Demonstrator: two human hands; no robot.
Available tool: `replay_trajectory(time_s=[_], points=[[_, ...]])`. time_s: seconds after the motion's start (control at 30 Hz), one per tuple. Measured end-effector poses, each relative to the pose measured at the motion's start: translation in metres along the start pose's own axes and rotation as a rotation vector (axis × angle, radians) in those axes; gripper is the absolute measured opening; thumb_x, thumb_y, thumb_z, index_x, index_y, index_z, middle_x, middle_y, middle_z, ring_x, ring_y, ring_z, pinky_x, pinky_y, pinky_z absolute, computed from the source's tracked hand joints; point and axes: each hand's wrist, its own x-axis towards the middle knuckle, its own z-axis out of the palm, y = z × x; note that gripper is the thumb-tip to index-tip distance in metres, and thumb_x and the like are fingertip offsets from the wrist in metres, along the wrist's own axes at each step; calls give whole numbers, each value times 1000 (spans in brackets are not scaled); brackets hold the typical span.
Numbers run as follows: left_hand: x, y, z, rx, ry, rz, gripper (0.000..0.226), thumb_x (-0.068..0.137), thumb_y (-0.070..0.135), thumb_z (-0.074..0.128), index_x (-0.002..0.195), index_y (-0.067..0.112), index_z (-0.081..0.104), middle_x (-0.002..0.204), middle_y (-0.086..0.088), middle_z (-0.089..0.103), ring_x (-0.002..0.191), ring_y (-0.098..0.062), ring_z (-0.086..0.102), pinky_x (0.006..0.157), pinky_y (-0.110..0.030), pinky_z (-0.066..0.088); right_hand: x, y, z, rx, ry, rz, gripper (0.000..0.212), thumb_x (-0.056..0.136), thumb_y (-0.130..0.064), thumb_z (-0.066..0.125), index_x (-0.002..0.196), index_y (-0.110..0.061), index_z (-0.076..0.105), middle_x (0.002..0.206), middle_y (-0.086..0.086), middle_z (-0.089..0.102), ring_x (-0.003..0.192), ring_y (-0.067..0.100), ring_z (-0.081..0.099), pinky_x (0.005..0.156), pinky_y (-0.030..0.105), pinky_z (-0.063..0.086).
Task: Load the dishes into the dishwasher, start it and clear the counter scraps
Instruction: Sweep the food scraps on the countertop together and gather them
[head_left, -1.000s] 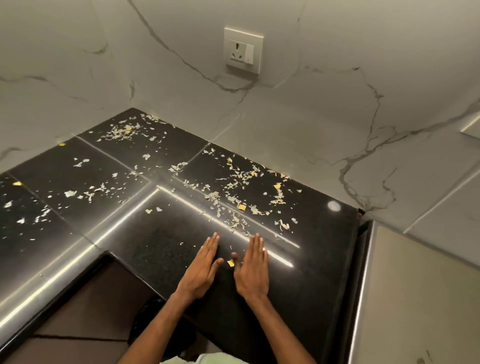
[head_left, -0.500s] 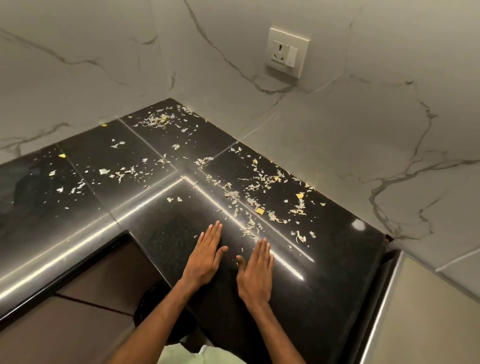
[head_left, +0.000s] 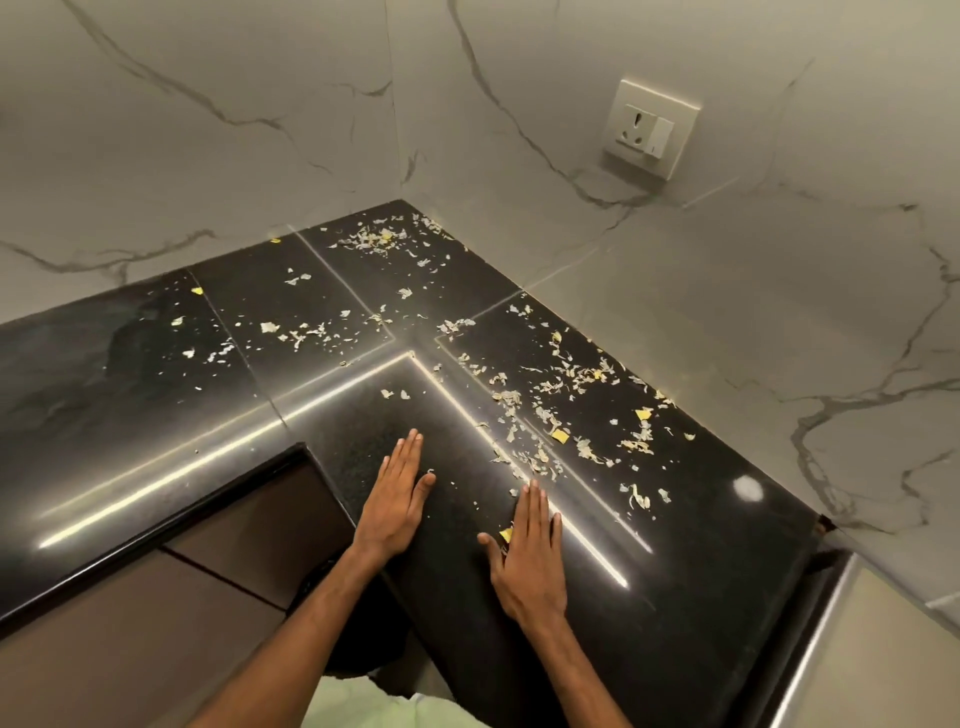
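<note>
Pale and yellow scraps lie scattered over the black L-shaped counter, thickest along the right wall and in the far corner. My left hand lies flat on the counter near its inner corner, fingers straight. My right hand also lies flat, fingers together, with a small yellow scrap just by its thumb side. The two hands are apart, a bare strip of counter between them. No dishes or dishwasher are in view.
Marble-look walls meet at the far corner, and a wall socket sits on the right one. A pale appliance top adjoins the counter at lower right. Brown cabinet fronts lie below the counter's inner edge.
My hands have spread apart: the left slid left, the right slid toward me. The view has swung left, showing more of the left counter.
</note>
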Motion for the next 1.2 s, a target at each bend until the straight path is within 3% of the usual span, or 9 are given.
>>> replay_trajectory(time_s=[0.2,0.3,0.37,0.5,0.7,0.8,0.87,1.07,1.2], points=[[-7,-7,-13,-14,40,-26,83,93,75,9,159,24,3,165,15,-5,150,1,-10,123,-27,-5,54,-39,11,57,-25,-63,87,97,-70,8,157,-9,-10,165,4,-15,151,14,-20,125,42,3],[-8,-13,-21,-35,74,-38,81,95,73,12,159,23,5,165,15,-4,150,1,-9,123,-27,-5,69,-55,7,67,-13,-169,82,98,-67,10,158,-13,-8,164,1,-17,150,13,-21,124,44,-6],[-6,-20,-26,-49,121,-57,82,95,74,12,159,22,6,165,15,-2,150,1,-9,123,-28,-4,65,-69,9,15,0,-332,82,98,-68,8,158,-14,-3,165,0,-15,151,14,-19,122,44,-12],[-5,-30,-28,-49,158,-71,82,95,73,12,159,21,8,165,15,-1,151,1,-8,124,-30,-3,54,-101,37,-127,-115,-744,69,103,-55,23,158,-13,19,166,3,14,152,14,-10,121,48,-4],[-8,-30,-31,-27,158,-69,80,96,71,13,159,22,6,165,15,-2,150,1,-8,123,-26,-4,95,-82,30,-230,-121,-648,59,105,-47,20,157,-20,25,163,-6,23,151,8,5,121,42,-10],[-10,-30,-32,1,143,-66,78,97,70,14,159,23,5,165,14,-3,150,1,-9,123,-27,-4,126,-56,7,-305,-123,-581,64,104,-51,4,158,-19,19,165,-4,17,152,12,2,116,38,-26],[-11,-31,-33,27,132,-62,77,98,68,15,159,23,4,165,13,-3,150,1,-9,124,-29,-3,130,-45,-7,-288,-101,-606,67,103,-53,-2,159,-19,14,166,-5,11,153,12,-3,118,41,-22],[1,-35,-39,52,140,-60,75,99,66,14,159,22,2,166,11,-4,151,-1,-11,124,-30,-3,54,-15,-12,-211,-181,-810,64,107,-54,18,160,-22,2,166,-9,-3,152,10,-9,121,43,-14],[7,-37,-51,76,166,-87,76,99,66,14,159,20,4,166,9,-3,151,-2,-11,124,-31,-2,76,-10,0,-223,-182,-725,60,107,-50,16,159,-23,4,166,-10,-6,153,11,-6,122,42,-10]])
